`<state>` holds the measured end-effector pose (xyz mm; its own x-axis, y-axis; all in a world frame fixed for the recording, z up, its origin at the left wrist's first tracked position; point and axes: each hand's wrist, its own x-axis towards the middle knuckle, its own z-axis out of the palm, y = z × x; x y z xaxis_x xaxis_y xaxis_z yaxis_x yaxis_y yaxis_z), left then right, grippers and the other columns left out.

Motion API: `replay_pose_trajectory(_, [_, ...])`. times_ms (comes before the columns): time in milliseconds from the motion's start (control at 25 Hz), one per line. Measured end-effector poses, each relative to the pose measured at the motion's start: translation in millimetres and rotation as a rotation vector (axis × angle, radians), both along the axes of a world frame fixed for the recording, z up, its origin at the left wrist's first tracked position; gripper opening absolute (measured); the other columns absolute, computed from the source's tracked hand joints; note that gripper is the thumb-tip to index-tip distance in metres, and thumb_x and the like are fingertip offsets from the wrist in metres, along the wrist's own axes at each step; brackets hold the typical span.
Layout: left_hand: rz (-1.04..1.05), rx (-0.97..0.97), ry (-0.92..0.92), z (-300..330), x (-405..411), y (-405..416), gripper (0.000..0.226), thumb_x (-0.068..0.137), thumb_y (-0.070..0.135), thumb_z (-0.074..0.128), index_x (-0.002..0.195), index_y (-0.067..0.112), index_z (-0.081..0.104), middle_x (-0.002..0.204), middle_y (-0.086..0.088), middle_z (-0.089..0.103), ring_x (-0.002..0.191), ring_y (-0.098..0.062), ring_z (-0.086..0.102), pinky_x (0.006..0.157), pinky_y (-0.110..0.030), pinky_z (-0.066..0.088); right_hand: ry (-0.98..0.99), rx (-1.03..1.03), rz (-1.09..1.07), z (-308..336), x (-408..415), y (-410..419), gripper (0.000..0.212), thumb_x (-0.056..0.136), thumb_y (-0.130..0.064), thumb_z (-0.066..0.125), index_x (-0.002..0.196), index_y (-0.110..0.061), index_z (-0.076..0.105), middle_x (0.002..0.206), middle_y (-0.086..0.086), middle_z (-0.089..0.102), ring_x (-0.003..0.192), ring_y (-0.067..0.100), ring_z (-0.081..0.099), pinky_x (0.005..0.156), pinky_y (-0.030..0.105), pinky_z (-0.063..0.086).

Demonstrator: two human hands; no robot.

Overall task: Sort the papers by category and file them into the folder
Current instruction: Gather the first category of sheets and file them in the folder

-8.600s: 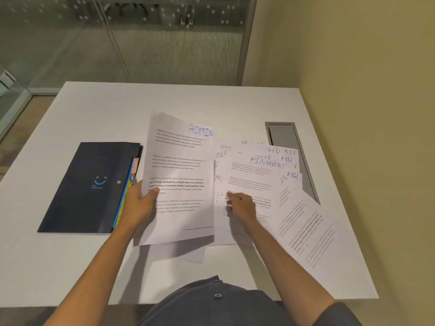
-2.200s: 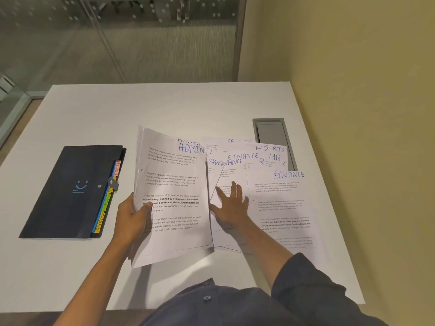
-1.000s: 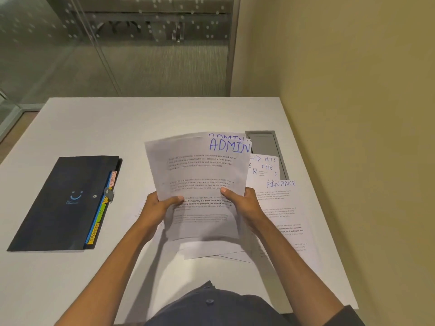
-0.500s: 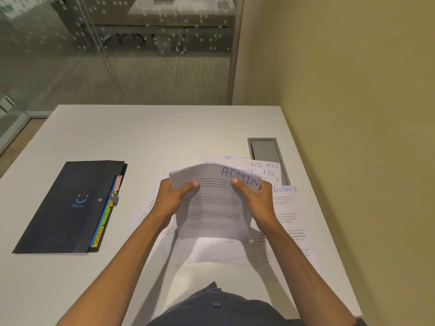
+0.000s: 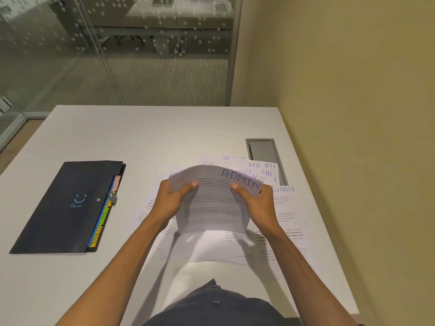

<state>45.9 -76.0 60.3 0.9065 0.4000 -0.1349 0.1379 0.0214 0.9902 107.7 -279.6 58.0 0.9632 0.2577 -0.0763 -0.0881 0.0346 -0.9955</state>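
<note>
A small stack of ADMIN papers [image 5: 211, 208] stands on its lower edge above the loose sheets, its top bent toward me. My left hand [image 5: 171, 201] grips its left side and my right hand [image 5: 255, 203] grips its right side, thumbs on the front. More sheets lie spread on the table underneath, marked HR [image 5: 264, 171] and FINANCE [image 5: 286, 203]. The dark folder [image 5: 63, 208] lies shut at the left, coloured tabs reading ADMIN, HR and SPORTS along its right edge.
The white table [image 5: 153, 137] meets a yellow wall on the right. A grey cable hatch [image 5: 264, 154] is set into the table behind the papers. Glass partitions stand beyond the far edge.
My right hand left the spread sheets and joined the left on the ADMIN stack. Both hands lifted it upright, then lowered it onto its bottom edge, the top curling over.
</note>
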Motion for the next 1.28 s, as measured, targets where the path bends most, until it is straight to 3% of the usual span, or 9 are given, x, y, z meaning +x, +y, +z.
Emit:
replay_pose_trajectory(320, [0.105,-0.024,-0.008,-12,-7,0,0.01,0.087,0.022,0.067,0.096,0.023,0.069,0.088,0.005,0.075,0.083,-0.011,0.071,0.075,-0.032,0.056,-0.006,-0.131,0.051,-23,-6,-4,0.015,0.088,-0.012,0.071,0.103,-0.01,0.074,0.086,-0.006,0.076,0.078,0.004,0.073,0.065,0.016,0.055])
replay_pose_trajectory(560, [0.457,-0.358,-0.032,-7,1,31,0.023,0.087,0.015,0.067,0.108,0.012,0.062,0.097,0.001,0.069,0.088,-0.014,0.067,0.065,-0.027,0.056,0.044,-0.133,0.001,-32,2,-29,0.012,0.087,-0.01,0.073,0.097,-0.005,0.073,0.087,0.003,0.078,0.079,0.017,0.075,0.064,0.025,0.059])
replay_pose_trajectory(640, [0.504,-0.469,-0.029,-13,0,42,0.029,0.087,0.014,0.067,0.115,0.01,0.063,0.107,-0.002,0.07,0.097,-0.015,0.067,0.08,-0.034,0.058,0.167,-0.08,-0.059,-35,4,-32,0.004,0.085,-0.01,0.073,0.088,-0.008,0.071,0.08,0.0,0.076,0.071,0.011,0.072,0.061,0.018,0.054])
replay_pose_trajectory(720, [0.528,-0.563,0.028,-19,-2,46,0.04,0.084,0.018,0.071,0.122,0.008,0.061,0.116,-0.005,0.068,0.105,-0.021,0.066,0.095,-0.048,0.051,0.348,0.04,-0.027,-38,4,-26,0.006,0.085,-0.012,0.072,0.082,-0.009,0.068,0.085,0.005,0.074,0.076,0.016,0.068,0.07,0.022,0.054])
replay_pose_trajectory(840, [0.489,-0.69,0.073,-24,0,40,0.037,0.087,0.02,0.067,0.12,0.006,0.061,0.114,-0.009,0.069,0.103,-0.026,0.067,0.084,-0.047,0.055,0.467,0.195,0.064,-42,-1,-9,0.028,0.087,-0.009,0.07,0.115,-0.006,0.068,0.113,0.01,0.073,0.106,0.026,0.069,0.096,0.04,0.052])
replay_pose_trajectory(920, [0.407,-0.729,0.066,-21,0,34,0.035,0.089,0.021,0.064,0.12,0.007,0.063,0.116,-0.01,0.068,0.104,-0.027,0.067,0.083,-0.046,0.056,0.429,0.179,0.038,-39,-1,-3,0.039,0.086,-0.009,0.072,0.124,-0.009,0.063,0.117,0.006,0.072,0.109,0.024,0.068,0.098,0.041,0.052])
replay_pose_trajectory(1000, [0.316,-0.731,0.028,-13,-3,40,0.023,0.092,0.02,0.058,0.108,0.01,0.071,0.112,-0.01,0.07,0.102,-0.026,0.068,0.088,-0.044,0.055,0.342,0.09,-0.028,-31,3,-8,0.036,0.087,-0.009,0.072,0.122,-0.01,0.064,0.113,0.003,0.074,0.103,0.02,0.071,0.092,0.037,0.056])
replay_pose_trajectory(1120, [0.246,-0.676,-0.009,-1,-8,64,0.023,0.092,0.02,0.054,0.077,0.018,0.072,0.088,-0.004,0.074,0.081,-0.021,0.071,0.071,-0.033,0.059,0.226,-0.097,-0.111,-22,16,-22,0.026,0.086,-0.012,0.073,0.112,-0.012,0.068,0.104,0.003,0.075,0.09,0.017,0.073,0.08,0.032,0.059])
replay_pose_trajectory(1280, [0.032,-0.24,0.247,-5,-6,77,0.004,0.079,0.018,0.07,0.082,0.016,0.072,0.099,-0.006,0.073,0.088,-0.022,0.067,0.081,-0.033,0.048,0.154,-0.245,-0.072,-17,19,-28,0.015,0.087,-0.018,0.072,0.101,-0.014,0.07,0.096,0.006,0.076,0.075,0.01,0.073,0.063,0.023,0.057])
